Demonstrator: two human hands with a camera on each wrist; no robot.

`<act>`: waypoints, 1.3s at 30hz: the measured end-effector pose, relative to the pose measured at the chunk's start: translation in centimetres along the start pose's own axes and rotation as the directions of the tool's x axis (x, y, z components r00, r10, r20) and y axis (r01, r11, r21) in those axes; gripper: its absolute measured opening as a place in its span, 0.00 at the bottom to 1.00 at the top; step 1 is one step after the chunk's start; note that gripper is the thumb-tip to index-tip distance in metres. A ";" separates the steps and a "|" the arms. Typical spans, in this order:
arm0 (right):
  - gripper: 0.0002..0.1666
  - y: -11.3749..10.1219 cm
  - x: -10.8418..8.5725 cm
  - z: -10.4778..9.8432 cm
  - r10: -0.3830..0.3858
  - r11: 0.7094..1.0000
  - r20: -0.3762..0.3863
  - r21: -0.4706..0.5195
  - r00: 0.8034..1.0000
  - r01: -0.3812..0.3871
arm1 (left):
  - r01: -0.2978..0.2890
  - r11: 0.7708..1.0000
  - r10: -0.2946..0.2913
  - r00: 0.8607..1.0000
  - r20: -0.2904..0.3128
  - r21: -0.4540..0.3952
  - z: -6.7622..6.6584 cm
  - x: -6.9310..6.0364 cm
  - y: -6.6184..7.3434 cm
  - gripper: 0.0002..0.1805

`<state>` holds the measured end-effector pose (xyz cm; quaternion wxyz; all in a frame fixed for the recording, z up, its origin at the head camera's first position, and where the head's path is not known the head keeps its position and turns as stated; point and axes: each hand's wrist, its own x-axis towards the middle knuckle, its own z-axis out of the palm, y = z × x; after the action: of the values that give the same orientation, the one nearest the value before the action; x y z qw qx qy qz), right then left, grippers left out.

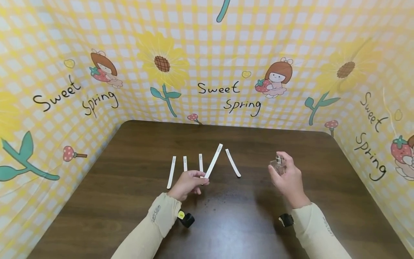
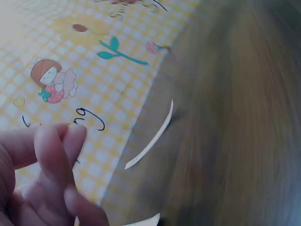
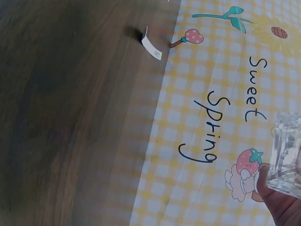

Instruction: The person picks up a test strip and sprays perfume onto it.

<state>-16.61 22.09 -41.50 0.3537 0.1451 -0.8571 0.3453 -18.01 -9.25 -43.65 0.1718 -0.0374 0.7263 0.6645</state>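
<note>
My left hand (image 1: 189,183) pinches the lower end of a white paper test strip (image 1: 215,159) between thumb and fingers, its far end angled up and right. In the left wrist view the fingertips come together, but the held strip is hard to make out. A clear glass perfume bottle (image 1: 277,166) with a spray top is gripped in my right hand (image 1: 291,181), one finger on the top. The right wrist view shows the clear bottle (image 3: 286,155) partly, at the right edge. Between the hands lies a slightly bent strip (image 1: 233,163).
Left of the held strip, three more strips lie roughly side by side: one at the far left (image 1: 171,172), a middle one (image 1: 185,163) and one partly behind the left hand (image 1: 201,163). Small dark specks dot the brown table (image 1: 245,230). A checked cloth (image 1: 207,64) rises behind and beside it.
</note>
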 end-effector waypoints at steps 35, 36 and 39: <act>0.32 1.1 -1.2 -2.3 0.060 0.997 0.021 0.044 0.998 -0.061 | 0.075 0.899 -0.129 0.987 -0.099 -0.432 5.1 3.2 -1.8 0.12; 0.32 1.0 -1.2 -2.3 0.076 0.995 0.031 0.055 0.997 -0.078 | 0.077 0.901 -0.134 0.985 -0.105 -0.427 5.0 3.2 -1.8 0.12; 0.32 0.8 -1.3 -2.5 0.116 0.989 0.054 0.080 0.992 -0.120 | 0.083 0.908 -0.145 0.982 -0.121 -0.410 5.0 3.2 -1.8 0.13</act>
<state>-14.84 24.41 -41.50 0.3049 0.1171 -0.8576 0.3974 -19.48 -4.00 -46.60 0.1444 -0.1637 0.5810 0.7841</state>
